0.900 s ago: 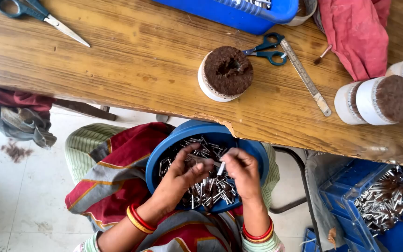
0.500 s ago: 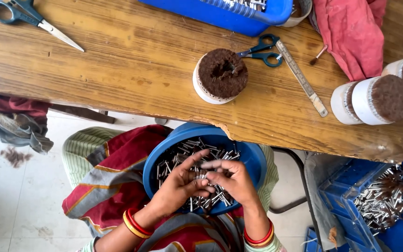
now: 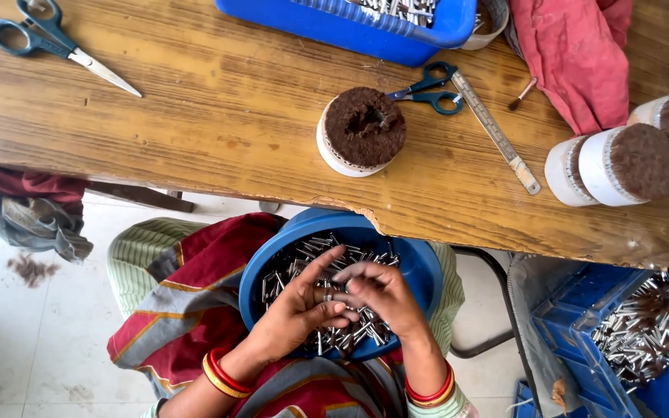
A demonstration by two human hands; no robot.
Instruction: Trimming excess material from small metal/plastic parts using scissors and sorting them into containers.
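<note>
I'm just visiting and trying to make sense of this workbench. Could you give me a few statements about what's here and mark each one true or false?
1. Both hands, the left hand and the right hand, are over the blue bowl of small metal pieces. True.
2. The blue bowl stands on the wooden table. False: it sits on the person's lap, below the table's edge.
3. Two pairs of scissors lie on the table, the large scissors at its left end and the small scissors near the middle. True.
4. The ruler lies beside the large scissors. False: it lies next to the small scissors.
5. The red cloth covers the bowl. False: it lies at the table's far right corner.
</note>
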